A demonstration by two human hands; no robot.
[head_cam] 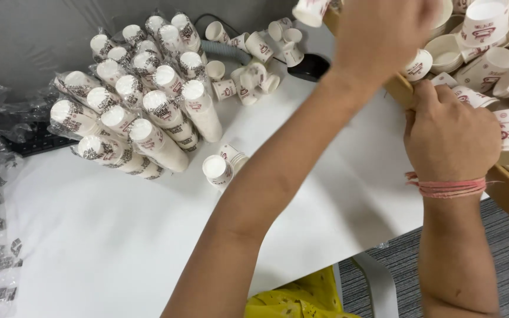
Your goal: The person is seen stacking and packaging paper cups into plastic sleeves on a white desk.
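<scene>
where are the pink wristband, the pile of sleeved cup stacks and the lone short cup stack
pink wristband (446,187), head view, middle of the band
pile of sleeved cup stacks (131,97), head view, centre of the pile
lone short cup stack (218,169), head view, its end cup

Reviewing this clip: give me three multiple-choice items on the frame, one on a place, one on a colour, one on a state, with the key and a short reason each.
1. Where does the pile of wrapped cup stacks lie?
A. On the white table's far left part
B. Inside the wooden box
C. On the grey floor

2. What colour is the band on the right wrist?
A. Blue
B. Pink
C. Black

3. How does the right hand stand?
A. Flat and open on the table
B. Raised clear of everything
C. Curled closed at the wooden box's edge, among paper cups

Key: 1 A, the stacks rest on the white table left of the arms. 2 B, pink strands circle the wrist. 3 C, its fingers fold at the box rim.
</scene>
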